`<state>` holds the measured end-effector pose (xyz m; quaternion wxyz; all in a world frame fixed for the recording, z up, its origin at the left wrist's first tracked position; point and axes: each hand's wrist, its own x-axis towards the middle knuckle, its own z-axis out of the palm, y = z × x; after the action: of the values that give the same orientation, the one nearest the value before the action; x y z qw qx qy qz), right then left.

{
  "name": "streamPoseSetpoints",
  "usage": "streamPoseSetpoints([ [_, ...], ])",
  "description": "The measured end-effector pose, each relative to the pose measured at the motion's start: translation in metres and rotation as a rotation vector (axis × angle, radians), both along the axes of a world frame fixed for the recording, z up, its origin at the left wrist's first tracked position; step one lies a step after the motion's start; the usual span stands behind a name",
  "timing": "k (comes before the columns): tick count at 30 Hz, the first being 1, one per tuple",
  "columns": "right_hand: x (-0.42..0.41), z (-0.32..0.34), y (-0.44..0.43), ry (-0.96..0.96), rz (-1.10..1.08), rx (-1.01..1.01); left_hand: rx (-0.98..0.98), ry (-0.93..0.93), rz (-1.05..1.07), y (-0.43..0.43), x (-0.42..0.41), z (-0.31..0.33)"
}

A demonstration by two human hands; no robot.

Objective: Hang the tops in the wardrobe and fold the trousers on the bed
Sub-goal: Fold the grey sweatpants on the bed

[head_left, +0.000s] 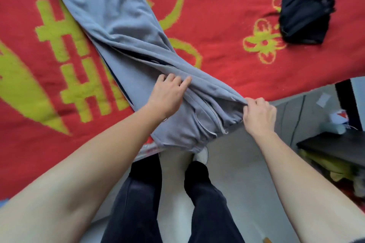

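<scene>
Grey-blue trousers (118,31) lie stretched diagonally across the bed, covered by a red blanket (227,61) with yellow-green patterns. Their waistband end hangs over the bed's near edge. My left hand (167,94) rests on the trousers near the waist, fingers loosely bent on the cloth. My right hand (258,114) pinches the bunched waistband at the bed's edge. A dark folded garment (306,6) lies on the blanket at the far right.
My legs in dark trousers (169,203) stand on a pale floor by the bed's edge. A dark low shelf (331,144) with yellow items under it sits at the right. A dark post (345,100) rises beside the bed corner.
</scene>
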<state>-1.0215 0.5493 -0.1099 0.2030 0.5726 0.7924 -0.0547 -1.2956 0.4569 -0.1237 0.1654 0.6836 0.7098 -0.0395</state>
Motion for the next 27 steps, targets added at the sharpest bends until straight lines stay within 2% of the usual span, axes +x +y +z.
streamPoseSetpoints([
  [3,0.014,0.005,-0.027,0.225,0.004,0.099,-0.078,-0.01,0.118,-0.003,0.042,0.0],
  [6,0.027,0.019,-0.064,0.385,0.107,0.081,-0.049,-0.044,0.276,-0.02,0.07,0.002],
  [8,0.034,0.028,-0.089,0.44,0.223,-0.017,-0.037,-0.183,0.581,-0.036,0.083,0.006],
  [9,0.037,0.03,-0.101,0.457,0.284,-0.098,-0.057,-0.372,0.841,-0.04,0.088,0.013],
  [11,0.038,0.032,-0.124,0.473,0.385,-0.296,-0.14,-0.919,1.373,-0.043,0.093,0.029],
  [12,0.036,0.032,-0.136,0.463,0.423,-0.381,-0.132,-1.159,1.56,-0.046,0.094,0.036],
  [13,0.033,0.032,-0.146,0.453,0.451,-0.438,-0.075,-1.275,1.644,-0.049,0.093,0.039],
  [15,0.027,0.029,-0.164,0.476,0.487,-0.486,0.064,-1.208,1.636,-0.061,0.089,0.035],
  [17,0.022,0.02,-0.182,0.512,0.503,-0.491,0.18,-1.009,1.618,-0.082,0.087,0.021],
  [19,0.015,0.005,-0.197,0.435,0.553,-0.567,0.216,-0.809,1.623,-0.105,0.085,0.001],
  [21,0.008,-0.014,-0.205,0.256,0.613,-0.72,0.077,-0.621,1.594,-0.128,0.081,-0.022],
  [23,0.006,-0.028,-0.205,0.073,0.621,-0.817,-0.125,-0.558,1.539,-0.146,0.075,-0.04],
  [25,0.009,-0.036,-0.197,0.107,0.429,-0.805,-0.178,-0.638,1.549,-0.157,0.069,-0.046],
  [27,0.018,-0.037,-0.181,0.275,0.106,-0.731,-0.162,-0.678,1.546,-0.16,0.069,-0.044],
])
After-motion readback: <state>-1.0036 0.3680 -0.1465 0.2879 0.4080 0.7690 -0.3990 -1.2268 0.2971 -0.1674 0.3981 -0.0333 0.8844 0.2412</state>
